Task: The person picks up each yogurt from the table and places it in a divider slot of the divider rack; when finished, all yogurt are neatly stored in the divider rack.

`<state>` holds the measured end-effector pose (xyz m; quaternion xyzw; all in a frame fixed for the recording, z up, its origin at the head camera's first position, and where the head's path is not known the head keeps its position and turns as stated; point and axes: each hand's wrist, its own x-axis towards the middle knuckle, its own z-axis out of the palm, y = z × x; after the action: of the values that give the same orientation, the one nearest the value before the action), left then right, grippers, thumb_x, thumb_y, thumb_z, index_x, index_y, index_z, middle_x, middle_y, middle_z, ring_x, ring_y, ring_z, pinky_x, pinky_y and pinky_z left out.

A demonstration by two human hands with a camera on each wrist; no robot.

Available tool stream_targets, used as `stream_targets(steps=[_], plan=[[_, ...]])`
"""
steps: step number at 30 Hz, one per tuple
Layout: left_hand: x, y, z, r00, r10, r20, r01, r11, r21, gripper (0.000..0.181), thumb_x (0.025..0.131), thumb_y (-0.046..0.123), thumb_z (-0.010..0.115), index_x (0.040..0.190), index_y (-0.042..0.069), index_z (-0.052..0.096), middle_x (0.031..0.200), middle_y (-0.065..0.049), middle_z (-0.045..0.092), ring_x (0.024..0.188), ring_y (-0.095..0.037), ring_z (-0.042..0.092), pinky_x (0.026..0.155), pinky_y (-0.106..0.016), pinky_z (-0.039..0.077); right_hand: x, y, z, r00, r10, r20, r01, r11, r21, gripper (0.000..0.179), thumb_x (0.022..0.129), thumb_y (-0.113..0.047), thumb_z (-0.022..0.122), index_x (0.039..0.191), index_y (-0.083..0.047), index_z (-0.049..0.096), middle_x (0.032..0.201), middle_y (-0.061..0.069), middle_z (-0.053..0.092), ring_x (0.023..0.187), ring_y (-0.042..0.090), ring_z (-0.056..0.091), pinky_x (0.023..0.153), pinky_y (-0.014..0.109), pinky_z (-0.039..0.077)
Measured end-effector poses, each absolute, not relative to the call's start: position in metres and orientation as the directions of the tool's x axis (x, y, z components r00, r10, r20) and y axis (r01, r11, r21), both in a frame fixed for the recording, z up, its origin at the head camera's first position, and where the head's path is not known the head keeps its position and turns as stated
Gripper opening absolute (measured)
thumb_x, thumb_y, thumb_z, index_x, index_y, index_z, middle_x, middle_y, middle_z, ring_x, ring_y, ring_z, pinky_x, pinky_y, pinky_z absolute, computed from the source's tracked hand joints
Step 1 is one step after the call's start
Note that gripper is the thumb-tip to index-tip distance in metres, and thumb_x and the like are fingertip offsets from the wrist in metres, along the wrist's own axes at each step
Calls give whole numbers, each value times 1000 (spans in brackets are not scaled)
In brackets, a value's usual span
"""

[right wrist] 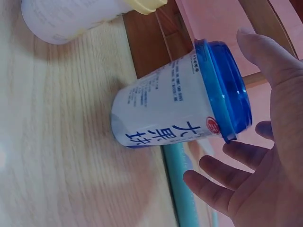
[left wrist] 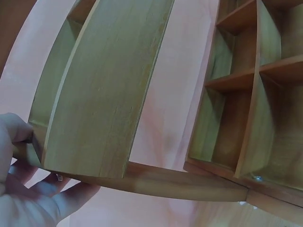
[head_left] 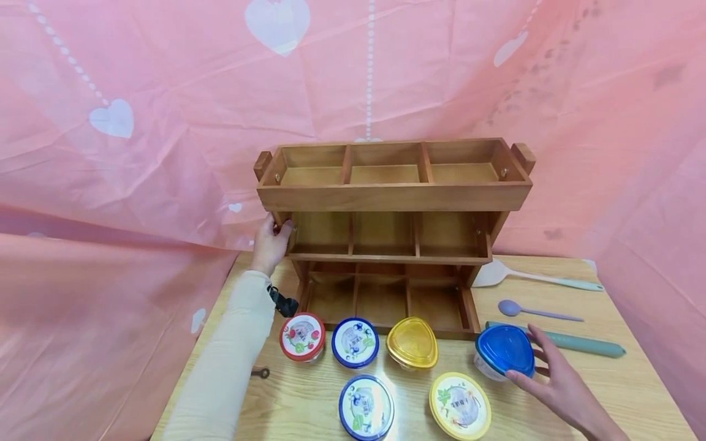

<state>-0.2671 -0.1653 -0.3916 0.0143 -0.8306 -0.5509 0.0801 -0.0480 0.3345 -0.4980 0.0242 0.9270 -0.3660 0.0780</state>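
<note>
A three-tier wooden organizer (head_left: pixel 394 197) with divided trays stands toward the back of the table. My left hand (head_left: pixel 269 246) grips its left side at the middle tier; in the left wrist view, the thumb and fingers of that hand (left wrist: pixel 28 201) curl around the tray's end. On the right, a white cup with a clear blue lid (head_left: pixel 504 349) stands upright on the table. Around its lid my right hand (head_left: pixel 562 383) spreads its thumb and fingers. In the right wrist view, the hand (right wrist: pixel 277 132) shows a gap from the cup (right wrist: pixel 161 101).
Several lidded cups stand before the organizer, including a red-lidded cup (head_left: pixel 302 335), a yellow triangular-lidded cup (head_left: pixel 412 344) and a round yellow-lidded cup (head_left: pixel 460 405). On the right lie a white spatula (head_left: pixel 491 274), a purple spoon (head_left: pixel 510 307) and a long teal tool (head_left: pixel 592 345).
</note>
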Motion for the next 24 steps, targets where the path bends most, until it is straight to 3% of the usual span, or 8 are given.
stream_targets(steps=[9,16,24], plan=[[-270,-165,-397,-974,-136,181,111,411,905,36,101,18,52,136,9,54,137,-17,59,119,-34,60,102,-48,50,-50,331,-510,-987,-12,-157,110,663,-740,106,91,-29,71,156,-5,-8,145,45,20,119,67,38,88,67,49],[-270,-165,-398,-971,-137,196,120,430,895,35,101,18,53,135,9,55,135,-17,60,115,-34,61,100,-49,52,-52,330,-517,-964,-2,-265,202,638,-743,105,93,-36,67,156,-6,-11,149,45,11,124,67,30,93,67,47],[-270,-166,-399,-971,-117,208,133,460,878,38,102,17,52,138,9,52,139,-17,57,118,-35,61,101,-49,51,-52,329,-520,-958,-6,-285,221,618,-754,101,95,-37,64,156,-13,-13,148,47,9,125,69,27,92,67,48]])
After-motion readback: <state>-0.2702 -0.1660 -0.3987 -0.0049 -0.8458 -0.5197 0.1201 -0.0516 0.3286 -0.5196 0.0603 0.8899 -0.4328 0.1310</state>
